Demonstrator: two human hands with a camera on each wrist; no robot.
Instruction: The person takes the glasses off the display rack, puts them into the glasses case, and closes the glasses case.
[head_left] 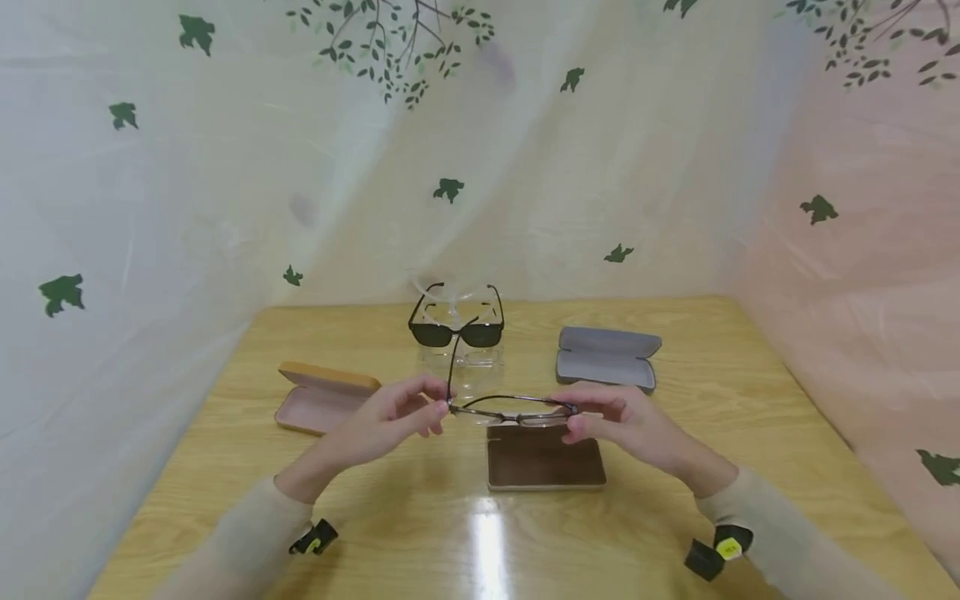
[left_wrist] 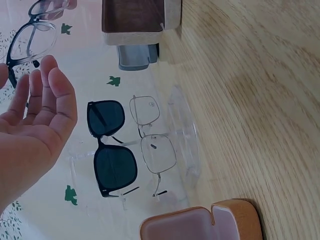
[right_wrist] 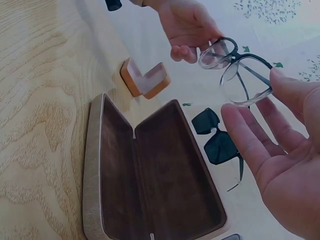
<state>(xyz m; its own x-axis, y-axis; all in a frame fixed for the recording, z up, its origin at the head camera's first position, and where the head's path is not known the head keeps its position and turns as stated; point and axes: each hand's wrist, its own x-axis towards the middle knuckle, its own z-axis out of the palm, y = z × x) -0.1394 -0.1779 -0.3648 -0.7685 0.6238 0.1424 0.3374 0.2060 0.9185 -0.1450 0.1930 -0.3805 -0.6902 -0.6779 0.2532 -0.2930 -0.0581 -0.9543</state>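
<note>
Both hands hold a pair of dark-framed eyeglasses [head_left: 511, 418] with clear lenses above the table. At one end of the frame, near the hinge, the left hand [head_left: 386, 421] pinches with thumb and fingers. The right hand [head_left: 633, 421] pinches the opposite end, and its thumb shows on the rim in the right wrist view. One temple arm [head_left: 452, 367] sticks up on the left side; the other lies across behind the lenses. Below the glasses an open glasses case [right_wrist: 175, 175] with brown lining and a beige shell lies on the table.
Black sunglasses [head_left: 456, 335] sit on a clear display stand [left_wrist: 187, 135], with thin-rimmed glasses [left_wrist: 159, 152] beneath them. An open orange case [head_left: 326, 404] lies to the left, an open grey case [head_left: 603, 367] at the back right. Printed cloth [head_left: 510, 208] hangs behind the table.
</note>
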